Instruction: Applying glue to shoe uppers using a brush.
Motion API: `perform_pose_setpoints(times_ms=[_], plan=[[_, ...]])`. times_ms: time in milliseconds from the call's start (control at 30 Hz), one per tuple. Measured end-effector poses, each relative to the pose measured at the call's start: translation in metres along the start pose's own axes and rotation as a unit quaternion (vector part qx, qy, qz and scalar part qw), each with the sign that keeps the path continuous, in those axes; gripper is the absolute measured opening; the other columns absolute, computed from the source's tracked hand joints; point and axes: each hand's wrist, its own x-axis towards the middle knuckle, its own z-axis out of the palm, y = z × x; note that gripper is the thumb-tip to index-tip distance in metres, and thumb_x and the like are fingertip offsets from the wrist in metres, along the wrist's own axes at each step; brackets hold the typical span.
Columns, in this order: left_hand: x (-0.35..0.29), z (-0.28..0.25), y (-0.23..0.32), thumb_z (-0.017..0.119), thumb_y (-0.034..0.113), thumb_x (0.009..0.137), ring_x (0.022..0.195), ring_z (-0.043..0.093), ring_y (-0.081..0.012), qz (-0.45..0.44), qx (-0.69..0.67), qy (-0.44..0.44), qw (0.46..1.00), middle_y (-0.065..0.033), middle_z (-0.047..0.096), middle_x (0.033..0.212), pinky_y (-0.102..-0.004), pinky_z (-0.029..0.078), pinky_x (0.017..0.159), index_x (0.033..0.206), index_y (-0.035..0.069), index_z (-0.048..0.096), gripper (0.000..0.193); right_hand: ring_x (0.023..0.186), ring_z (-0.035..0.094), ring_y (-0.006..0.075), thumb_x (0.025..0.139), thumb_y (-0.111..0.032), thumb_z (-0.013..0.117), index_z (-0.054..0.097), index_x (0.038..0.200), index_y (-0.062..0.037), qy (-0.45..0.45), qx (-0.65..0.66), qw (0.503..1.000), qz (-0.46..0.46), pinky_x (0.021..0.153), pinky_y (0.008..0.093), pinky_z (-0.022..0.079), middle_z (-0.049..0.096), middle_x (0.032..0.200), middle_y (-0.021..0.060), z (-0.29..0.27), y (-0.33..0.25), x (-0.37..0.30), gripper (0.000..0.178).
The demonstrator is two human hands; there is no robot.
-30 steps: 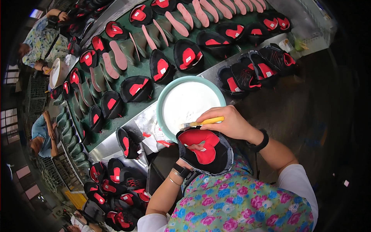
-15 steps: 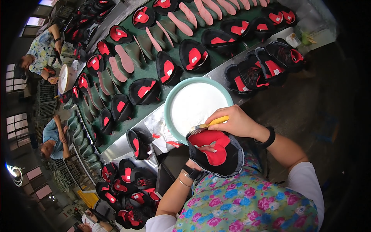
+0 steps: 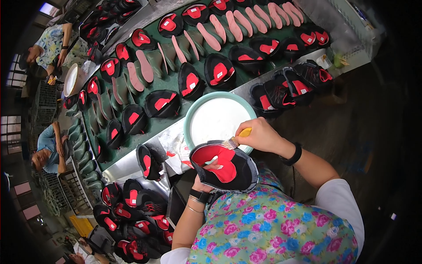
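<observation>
My left hand (image 3: 201,184) holds a black shoe upper (image 3: 243,173) with a red lining from below, its open side turned up. Some of its fingers show through an opening in the upper; the rest are hidden. In my right hand (image 3: 262,137) is a flat brush (image 3: 230,143) with a yellow handle, fingers closed round it. The bristles touch the upper's far rim. Just beyond the upper stands a pale green basin (image 3: 189,124) of white liquid, partly covered by the upper and my right hand.
A green-topped bench (image 3: 169,126) carries rows of shoe uppers and pink insoles (image 3: 208,37). Finished-looking black shoes (image 3: 303,83) stand along its edge at right. More uppers (image 3: 132,198) are heaped at lower left. Co-workers (image 3: 52,147) sit at far left, near another basin (image 3: 71,81).
The upper has shifted left in my left hand. The brush now rests farther right along its rim, near the middle of the far edge. The view has turned slightly.
</observation>
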Motion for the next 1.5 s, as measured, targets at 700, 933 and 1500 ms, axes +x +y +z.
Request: perform_pose_setpoints(times_ms=[700,933,1500], plan=[[-0.037,0.007,0.065,0.06,-0.003,0.078,0.102,0.058,-0.0243,0.116,-0.065,0.163,0.978,-0.0104,0.055,0.117,-0.04,0.051,0.087,0.12,0.003,0.052,0.044,0.051,0.061,0.0248,0.075,-0.021,0.067,0.065,0.073,0.0017,0.1,-0.134,0.985,-0.036,0.052,0.0309,0.046,0.06,0.058,0.0138,0.016,-0.045,-0.012,0.023],[-0.053,-0.027,0.069,0.057,0.002,0.086,0.103,0.058,-0.0213,0.219,0.102,0.135,0.961,-0.0103,0.057,0.116,-0.0343,0.053,0.084,0.128,0.002,0.044,0.044,0.058,0.064,0.0192,0.076,-0.021,0.069,0.067,0.077,0.0001,0.167,-0.046,0.985,-0.027,0.058,0.0296,0.048,0.062,0.062,0.0134,0.004,-0.065,-0.018,0.021],[-0.105,-0.004,0.078,0.061,0.002,0.084,0.09,0.06,-0.0159,0.394,0.215,0.208,0.869,-0.011,0.063,0.103,-0.0277,0.049,0.079,0.115,-0.003,0.052,0.033,0.066,0.059,0.0057,0.079,-0.011,0.069,0.068,0.083,0.0004,0.056,0.101,0.993,-0.033,0.059,0.0219,0.046,0.065,0.073,0.0037,0.042,-0.093,-0.04,0.012]])
